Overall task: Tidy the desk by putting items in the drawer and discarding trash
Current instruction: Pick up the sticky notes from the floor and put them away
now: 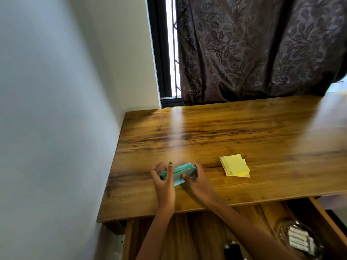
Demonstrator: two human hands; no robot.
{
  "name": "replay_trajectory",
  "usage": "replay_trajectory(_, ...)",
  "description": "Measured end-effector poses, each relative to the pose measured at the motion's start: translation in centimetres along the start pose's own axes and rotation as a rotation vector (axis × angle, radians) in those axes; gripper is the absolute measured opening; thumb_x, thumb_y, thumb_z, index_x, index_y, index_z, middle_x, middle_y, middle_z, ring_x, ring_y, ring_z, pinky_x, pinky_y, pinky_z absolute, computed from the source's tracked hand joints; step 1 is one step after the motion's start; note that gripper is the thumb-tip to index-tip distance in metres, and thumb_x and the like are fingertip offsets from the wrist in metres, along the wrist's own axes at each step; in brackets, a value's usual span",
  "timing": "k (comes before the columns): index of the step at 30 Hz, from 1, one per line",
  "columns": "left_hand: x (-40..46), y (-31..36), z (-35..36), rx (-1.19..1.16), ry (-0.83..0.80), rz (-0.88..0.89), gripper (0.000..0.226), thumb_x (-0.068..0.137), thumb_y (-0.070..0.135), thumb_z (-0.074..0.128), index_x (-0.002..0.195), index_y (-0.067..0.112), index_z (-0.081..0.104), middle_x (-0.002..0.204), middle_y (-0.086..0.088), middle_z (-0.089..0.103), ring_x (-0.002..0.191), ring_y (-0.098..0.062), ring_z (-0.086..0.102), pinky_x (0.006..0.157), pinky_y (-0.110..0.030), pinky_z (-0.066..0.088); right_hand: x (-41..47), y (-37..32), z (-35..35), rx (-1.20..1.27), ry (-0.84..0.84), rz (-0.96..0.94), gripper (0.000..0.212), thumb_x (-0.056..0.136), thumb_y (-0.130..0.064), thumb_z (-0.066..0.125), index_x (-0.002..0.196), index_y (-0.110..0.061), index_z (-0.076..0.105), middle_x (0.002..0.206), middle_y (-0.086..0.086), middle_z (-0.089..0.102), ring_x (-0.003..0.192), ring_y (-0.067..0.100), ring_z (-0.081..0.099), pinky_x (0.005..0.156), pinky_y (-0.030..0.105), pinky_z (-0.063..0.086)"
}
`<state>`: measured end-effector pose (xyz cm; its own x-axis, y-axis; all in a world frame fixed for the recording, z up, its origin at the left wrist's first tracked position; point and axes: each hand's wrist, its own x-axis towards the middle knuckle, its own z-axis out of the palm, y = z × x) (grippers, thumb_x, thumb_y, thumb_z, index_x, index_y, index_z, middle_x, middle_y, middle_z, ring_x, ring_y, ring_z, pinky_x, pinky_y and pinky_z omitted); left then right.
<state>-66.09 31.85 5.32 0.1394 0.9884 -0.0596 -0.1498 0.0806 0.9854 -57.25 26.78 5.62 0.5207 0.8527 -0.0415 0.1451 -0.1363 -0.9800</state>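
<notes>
While bunched between both hands, teal notes [180, 172] at desk [225, 132] near edge, long axis 2-to-8 o'clock; right hand [195, 178] pinching them, left hand [163, 177] half-curled alongside; drawer [259, 212] open at 5 o'clock.

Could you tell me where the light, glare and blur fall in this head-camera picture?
Head view: daylight enters through the window gap beside the curtain, leaving a pale glare streak on the desk; the left hand looks slightly motion-blurred; the open drawer sits in shadow; wide-angle distortion tilts the walls.
</notes>
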Motion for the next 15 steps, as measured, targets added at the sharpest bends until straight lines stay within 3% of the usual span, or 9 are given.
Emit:
replay_trajectory(2,0.0,-1.1,0.0,-0.009,0.011,-0.011,0.046,0.084,0.046,0.051,0.123,0.021,0.047,0.119,-0.003,0.057,0.109,-0.019,0.057,0.088,-0.034,0.05,-0.3,0.3,0.3,0.074,0.007,0.007,0.04,0.091,-0.008,0.055,0.121,-0.023,0.033,0.109,-0.002,0.048,0.098,0.006,0.052,0.073,0.014,0.05)
replay_trajectory(5,0.0,-1.2,0.3,-0.018,0.003,-0.005,0.033,0.094,0.043,0.038,0.11,0.021,0.054,0.11,-0.005,0.061,0.096,-0.015,0.059,0.076,-0.025,0.049,-0.3,0.1,1.0,0.199,-0.013,0.013,0.038,0.093,-0.013,0.052,0.121,-0.024,0.029,0.107,-0.002,0.046,0.098,0.009,0.052,0.074,0.018,0.051)
replay_trajectory(7,0.0,-1.2,0.5,0.016,-0.022,0.024,0.044,0.091,0.05,0.032,0.104,0.018,0.06,0.101,-0.004,0.063,0.09,-0.016,0.06,0.07,-0.022,0.047,-0.1,-0.3,1.3,0.235,-0.01,0.029,0.034,0.094,-0.024,0.051,0.12,-0.024,0.029,0.109,0.001,0.047,0.097,0.009,0.053,0.071,0.017,0.05)
replay_trajectory(9,-0.1,-1.2,0.5,0.02,-0.044,0.046,0.054,0.086,0.054,0.032,0.107,0.013,0.06,0.1,-0.002,0.063,0.092,-0.017,0.06,0.069,-0.018,0.047,0.1,-0.5,1.5,0.196,0.01,0.041,0.032,0.094,-0.034,0.047,0.118,-0.023,0.029,0.112,0.004,0.048,0.095,0.008,0.054,0.068,0.013,0.049)
replay_trajectory(11,-0.2,-1.7,0.4,0.03,-0.075,0.073,0.049,0.087,0.055,0.038,0.112,0.016,0.055,0.105,0.002,0.06,0.097,-0.015,0.058,0.07,-0.015,0.049,0.5,-0.3,1.5,0.117,0.045,0.03,0.03,0.094,-0.038,0.044,0.115,-0.02,0.031,0.112,0.007,0.049,0.093,0.008,0.054,0.066,0.012,0.049)
replay_trajectory(13,-0.1,-2.4,-0.1,0.068,-0.13,0.142,0.043,0.089,0.053,0.049,0.116,0.021,0.048,0.114,-0.002,0.056,0.105,-0.015,0.056,0.08,-0.019,0.051,1.0,0.0,1.5,0.038,0.071,0.006,0.035,0.091,-0.048,0.045,0.11,-0.02,0.035,0.112,0.01,0.051,0.096,0.011,0.056,0.073,0.019,0.052)
replay_trajectory(15,-0.1,-2.9,-0.8,0.132,-0.217,0.214,0.046,0.084,0.043,0.055,0.122,0.021,0.042,0.122,-0.005,0.052,0.113,-0.016,0.054,0.09,-0.026,0.05,1.3,0.2,1.3,-0.001,0.074,-0.002,0.044,0.083,-0.065,0.045,0.102,-0.027,0.039,0.108,0.008,0.054,0.099,0.017,0.059,0.083,0.037,0.055)
